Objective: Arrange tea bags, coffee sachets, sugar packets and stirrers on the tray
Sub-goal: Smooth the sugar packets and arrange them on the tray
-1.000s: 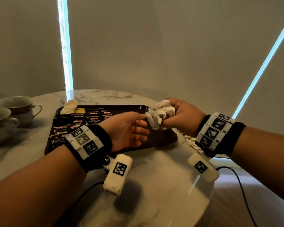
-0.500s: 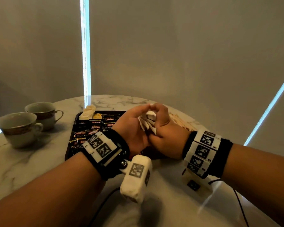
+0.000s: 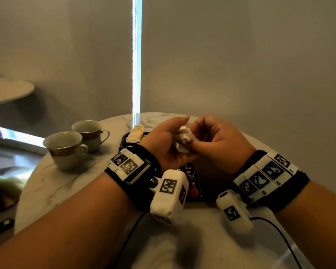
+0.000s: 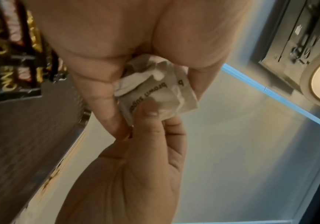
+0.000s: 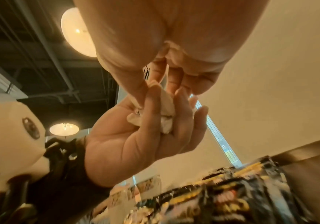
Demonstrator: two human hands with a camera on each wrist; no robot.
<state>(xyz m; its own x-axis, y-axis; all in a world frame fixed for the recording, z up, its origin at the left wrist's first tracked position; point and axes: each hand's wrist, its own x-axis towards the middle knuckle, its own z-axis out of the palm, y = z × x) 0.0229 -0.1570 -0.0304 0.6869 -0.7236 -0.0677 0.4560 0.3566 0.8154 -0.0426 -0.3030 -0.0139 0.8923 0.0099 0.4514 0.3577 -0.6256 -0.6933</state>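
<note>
A crumpled bunch of white sugar packets [image 3: 183,139] hangs between both hands above the dark tray [image 3: 124,139]. My left hand [image 3: 169,136] cups and grips the bunch from the left, fingers and thumb curled round it. From the right, my right hand [image 3: 206,133] pinches the same bunch. "Brown sugar" is printed on the sugar packets [image 4: 155,92] in the left wrist view, with the right thumb pressed on them. Black coffee sachets [image 3: 190,181] lie in the tray; tan tea bags [image 3: 136,133] are stacked at its far corner. The hands hide most of the tray.
Two cups [image 3: 64,148] [image 3: 89,134] stand on the round marble table [image 3: 47,181], left of the tray. A black cable [image 3: 279,233] runs over the near right of the table. The table's rim curves close in front and at the right.
The left hand has come up and closed on the packets that the right hand held alone. Both hands now hold the bunch together, nearer me, and the head view has swung left.
</note>
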